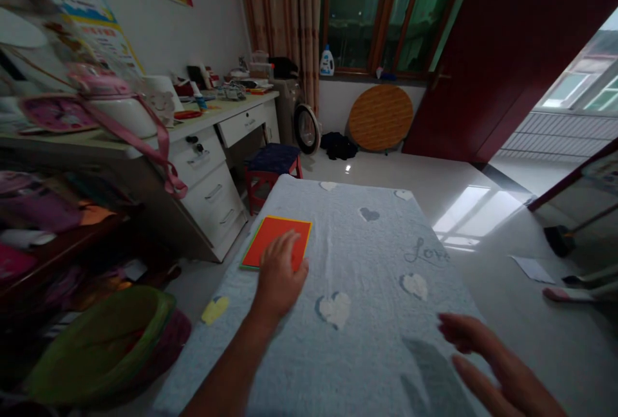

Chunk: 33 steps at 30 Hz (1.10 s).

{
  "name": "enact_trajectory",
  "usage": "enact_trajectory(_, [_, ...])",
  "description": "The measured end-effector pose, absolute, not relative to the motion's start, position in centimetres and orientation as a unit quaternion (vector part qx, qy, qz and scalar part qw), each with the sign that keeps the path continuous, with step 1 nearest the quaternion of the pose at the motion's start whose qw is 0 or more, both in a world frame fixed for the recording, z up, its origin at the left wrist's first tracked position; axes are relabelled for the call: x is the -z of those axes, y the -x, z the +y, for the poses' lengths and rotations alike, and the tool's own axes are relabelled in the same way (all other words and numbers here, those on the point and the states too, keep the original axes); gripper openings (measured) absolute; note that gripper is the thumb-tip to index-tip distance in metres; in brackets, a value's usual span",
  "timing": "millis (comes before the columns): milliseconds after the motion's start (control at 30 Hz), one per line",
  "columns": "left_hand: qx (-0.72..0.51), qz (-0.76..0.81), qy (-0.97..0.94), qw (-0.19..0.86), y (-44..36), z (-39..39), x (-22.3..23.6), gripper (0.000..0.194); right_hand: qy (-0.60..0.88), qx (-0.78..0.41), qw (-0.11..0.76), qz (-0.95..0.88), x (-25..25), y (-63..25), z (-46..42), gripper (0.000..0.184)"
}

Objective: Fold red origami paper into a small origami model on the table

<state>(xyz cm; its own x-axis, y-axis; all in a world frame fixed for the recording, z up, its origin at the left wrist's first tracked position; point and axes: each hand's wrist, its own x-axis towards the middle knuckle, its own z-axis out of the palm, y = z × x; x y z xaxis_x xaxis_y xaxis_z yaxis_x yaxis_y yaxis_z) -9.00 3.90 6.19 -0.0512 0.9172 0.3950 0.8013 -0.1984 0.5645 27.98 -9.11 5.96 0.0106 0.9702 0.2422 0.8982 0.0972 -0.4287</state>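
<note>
A flat stack of coloured paper (268,233), orange-red on top with yellow and green edges showing, lies on the left side of a table under a pale blue cloth (367,256) with hearts. Over the stack's near right part is my left hand (282,269), fingers stretched out and partly hiding it. Whether the fingertips touch the paper I cannot tell. At the lower right, my right hand (487,356) hovers above the table's edge, thumb and fingers apart, nothing between them. Its shadow falls on the cloth.
Left of the table stand a green-lined basket (101,352) and a desk with drawers (212,192). A stool (273,163) is beyond the table's far left corner. A round wooden board (381,118) leans against the far wall. A yellow scrap (215,309) lies near the left edge.
</note>
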Motion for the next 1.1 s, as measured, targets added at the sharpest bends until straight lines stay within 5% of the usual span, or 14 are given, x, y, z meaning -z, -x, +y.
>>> enact_trajectory(133, [-0.208, 0.733, -0.642, 0.084, 16.6, 5.0, -5.7, 0.083, 0.474, -0.282, 0.169, -0.817, -10.0, -16.9, 0.8, 0.037])
enact_trajectory(333, [-0.204, 0.729, -0.636, 0.15, 19.4, 5.8, -3.4, 0.116, 0.518, -0.211, 0.125, -0.819, -7.6, -6.0, 10.7, 0.048])
enact_trajectory(933, [-0.286, 0.688, -0.654, 0.131, 19.2, 5.7, -1.3, 0.099, 0.538, -0.183, 0.262, -0.78, 0.1, -2.3, 11.7, 0.069])
enact_trajectory(1100, [-0.288, 0.695, -0.642, 0.149, 19.4, 5.7, -1.0, 0.097, 0.551, -0.177, 0.238, -0.78, -0.4, -2.4, 12.8, 0.076])
